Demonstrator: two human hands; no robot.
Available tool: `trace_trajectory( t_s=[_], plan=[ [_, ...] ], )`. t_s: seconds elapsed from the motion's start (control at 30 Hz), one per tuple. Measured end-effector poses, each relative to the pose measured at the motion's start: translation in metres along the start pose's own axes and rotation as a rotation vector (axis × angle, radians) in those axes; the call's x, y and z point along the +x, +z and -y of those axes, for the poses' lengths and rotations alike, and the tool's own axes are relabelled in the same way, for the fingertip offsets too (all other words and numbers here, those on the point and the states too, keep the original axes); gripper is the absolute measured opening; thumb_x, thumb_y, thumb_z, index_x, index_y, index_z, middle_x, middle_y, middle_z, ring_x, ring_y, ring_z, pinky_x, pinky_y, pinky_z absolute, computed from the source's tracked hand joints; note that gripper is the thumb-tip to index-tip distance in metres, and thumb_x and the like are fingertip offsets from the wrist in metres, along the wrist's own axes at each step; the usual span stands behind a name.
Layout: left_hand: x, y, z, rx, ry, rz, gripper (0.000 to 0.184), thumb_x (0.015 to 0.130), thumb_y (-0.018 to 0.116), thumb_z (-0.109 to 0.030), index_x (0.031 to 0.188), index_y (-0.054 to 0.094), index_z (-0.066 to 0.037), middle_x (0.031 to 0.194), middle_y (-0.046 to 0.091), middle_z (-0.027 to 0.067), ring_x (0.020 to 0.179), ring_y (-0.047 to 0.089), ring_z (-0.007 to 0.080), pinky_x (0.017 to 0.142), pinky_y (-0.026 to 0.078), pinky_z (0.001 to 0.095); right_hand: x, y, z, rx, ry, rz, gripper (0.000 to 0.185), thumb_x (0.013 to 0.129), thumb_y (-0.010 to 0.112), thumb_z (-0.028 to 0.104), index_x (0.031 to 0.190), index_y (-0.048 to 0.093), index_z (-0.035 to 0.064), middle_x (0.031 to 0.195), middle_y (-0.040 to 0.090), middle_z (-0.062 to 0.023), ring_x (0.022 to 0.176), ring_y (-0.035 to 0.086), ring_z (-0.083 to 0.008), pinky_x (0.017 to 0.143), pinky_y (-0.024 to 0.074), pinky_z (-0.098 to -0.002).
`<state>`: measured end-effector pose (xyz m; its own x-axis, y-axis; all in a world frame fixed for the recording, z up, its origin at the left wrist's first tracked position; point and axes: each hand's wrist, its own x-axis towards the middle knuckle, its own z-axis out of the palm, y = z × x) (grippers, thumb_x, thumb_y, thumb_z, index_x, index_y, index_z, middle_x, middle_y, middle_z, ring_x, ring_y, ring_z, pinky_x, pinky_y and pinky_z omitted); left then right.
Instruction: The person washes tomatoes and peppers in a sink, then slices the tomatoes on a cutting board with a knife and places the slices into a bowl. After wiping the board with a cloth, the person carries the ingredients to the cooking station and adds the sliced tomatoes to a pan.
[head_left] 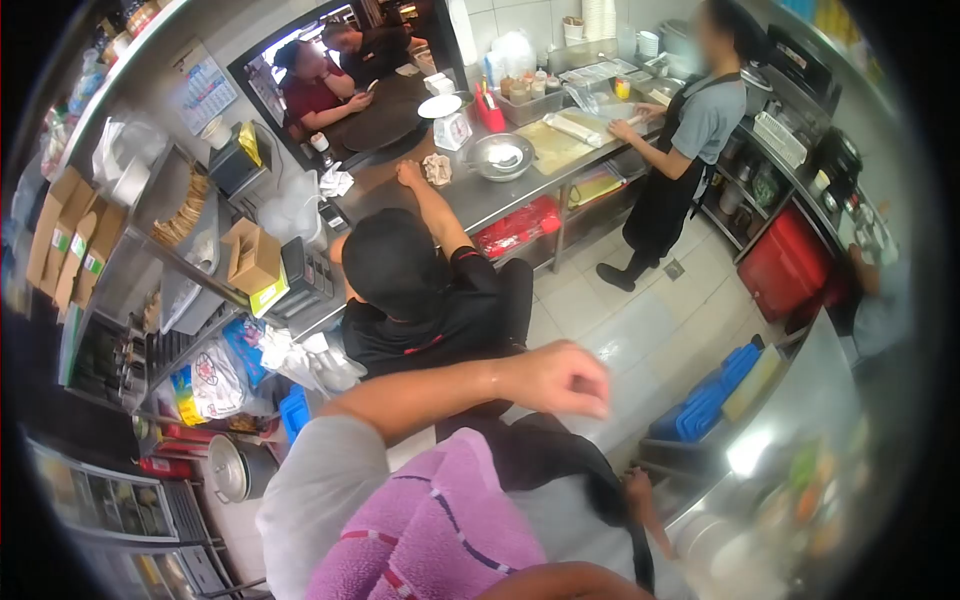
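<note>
My left hand is raised in front of my chest, its forearm bent across me. The fingers are loosely curled in, and nothing shows in them. A pink towel with dark and red stripes lies over my grey shirt, below the forearm. Beyond it hangs a black apron. Low on the right, my right hand is beside the edge of the metal counter. Its fingers are small and partly hidden, so whether it grips anything cannot be made out.
Just ahead, a person in a black cap leans at the steel worktable. Another person in an apron works at its right end. Blue boards stand at my right. Shelves with cardboard boxes line the left.
</note>
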<state>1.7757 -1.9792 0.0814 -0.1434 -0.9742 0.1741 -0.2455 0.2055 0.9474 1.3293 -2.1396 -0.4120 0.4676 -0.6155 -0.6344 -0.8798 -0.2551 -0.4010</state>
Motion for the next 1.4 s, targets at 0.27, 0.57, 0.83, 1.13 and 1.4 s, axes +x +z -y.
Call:
trace_trajectory(
  t_s=[0.27, 0.57, 0.83, 1.13, 1.4],
  plan=[
    [0.118, 0.079, -0.104, -0.371, 0.878, 0.803, 0.032, 0.096, 0.071, -0.037, 0.091, 0.069, -0.006, 0.087, 0.071, 0.0215, 0.081, 0.068, 0.0411, 0.067, 0.053, 0.0484, 0.030, -0.073, 0.027, 0.202, -0.115, -0.201, 0.035, 0.090, 0.073, 0.017, 0.123, 0.072, 0.0044, 0.107, 0.077, -0.0162, 0.101, 0.074, -0.0265, 0.094, 0.0553, -0.0377],
    [0.233, 0.082, -0.075, -0.061, 1.266, 0.568, 0.024, 0.088, 0.071, -0.026, 0.085, 0.065, -0.003, 0.073, 0.065, 0.0208, 0.073, 0.065, 0.0435, 0.064, 0.050, 0.0531, 0.119, -0.139, -0.002, 0.006, -0.100, -0.053, 0.037, 0.090, 0.074, 0.015, 0.124, 0.070, 0.0020, 0.113, 0.074, -0.0189, 0.105, 0.070, -0.0334, 0.097, 0.0532, -0.0414],
    [0.344, 0.023, -0.061, 0.210, 1.209, 0.491, 0.023, 0.088, 0.068, -0.024, 0.089, 0.064, -0.001, 0.073, 0.065, 0.0199, 0.073, 0.065, 0.0432, 0.062, 0.049, 0.0553, 0.219, -0.225, 0.046, -0.013, -0.103, -0.092, 0.038, 0.089, 0.074, 0.015, 0.124, 0.070, 0.0018, 0.113, 0.074, -0.0191, 0.106, 0.070, -0.0339, 0.097, 0.0530, -0.0418],
    [0.448, -0.036, -0.020, 0.233, 1.110, 0.509, 0.020, 0.088, 0.069, -0.022, 0.094, 0.067, -0.003, 0.077, 0.067, 0.0187, 0.073, 0.067, 0.0405, 0.062, 0.050, 0.0537, 0.313, -0.302, 0.073, -0.027, -0.163, -0.109, 0.038, 0.089, 0.074, 0.015, 0.125, 0.069, 0.0017, 0.114, 0.073, -0.0194, 0.107, 0.070, -0.0344, 0.098, 0.0527, -0.0421],
    [0.554, -0.064, -0.003, 0.335, 1.040, 0.484, 0.019, 0.089, 0.071, -0.020, 0.098, 0.069, -0.004, 0.080, 0.070, 0.0177, 0.074, 0.068, 0.0381, 0.061, 0.050, 0.0523, 0.413, -0.381, 0.074, -0.148, -0.294, -0.068, 0.039, 0.089, 0.074, 0.015, 0.125, 0.069, 0.0015, 0.115, 0.073, -0.0196, 0.107, 0.069, -0.0349, 0.098, 0.0525, -0.0424]
  ],
)
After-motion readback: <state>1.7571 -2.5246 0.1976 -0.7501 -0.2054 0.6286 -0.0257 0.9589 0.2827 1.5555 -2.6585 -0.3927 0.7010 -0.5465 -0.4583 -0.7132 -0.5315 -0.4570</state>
